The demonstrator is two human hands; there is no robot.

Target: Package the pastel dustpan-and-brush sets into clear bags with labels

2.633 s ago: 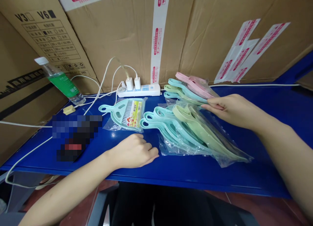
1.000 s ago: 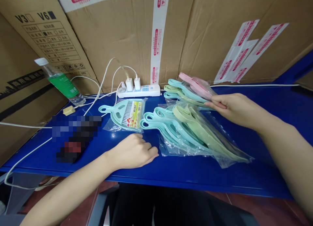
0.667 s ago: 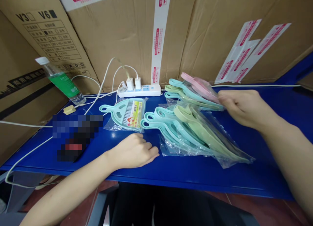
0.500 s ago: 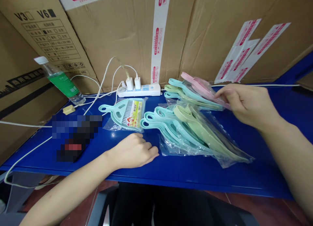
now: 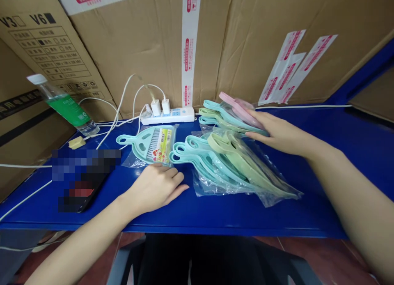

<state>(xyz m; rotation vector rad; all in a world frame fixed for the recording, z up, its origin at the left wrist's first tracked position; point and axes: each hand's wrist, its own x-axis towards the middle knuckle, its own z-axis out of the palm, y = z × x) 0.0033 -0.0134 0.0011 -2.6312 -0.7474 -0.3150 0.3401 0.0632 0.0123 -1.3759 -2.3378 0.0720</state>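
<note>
My right hand point(image 5: 272, 129) lies with its fingers stretched out against the pink dustpan set point(image 5: 238, 106), which tops the back pile of blue and green sets point(image 5: 215, 114). Below that pile, a front row of wrapped light-blue sets point(image 5: 203, 157) and green sets point(image 5: 246, 157) overlaps. My left hand point(image 5: 158, 184) rests on the blue table, fingers curled and thumb pointing right; nothing shows in it. Just behind it is a single light-blue dustpan with a brush point(image 5: 150, 143) and a yellow label, in clear wrap.
A white power strip point(image 5: 172, 116) with plugs and cables stands against the cardboard boxes point(image 5: 138, 38). At the left are a green-labelled bottle point(image 5: 69, 110), a yellowish block point(image 5: 76, 143) and a dark, partly pixelated object point(image 5: 101, 166). The blue table's front edge point(image 5: 215, 231) runs below.
My right hand has moved left and opened from a grip on the pink set's wrap to flat against it. The left hand's thumb sticks out more. The view has shifted slightly.
</note>
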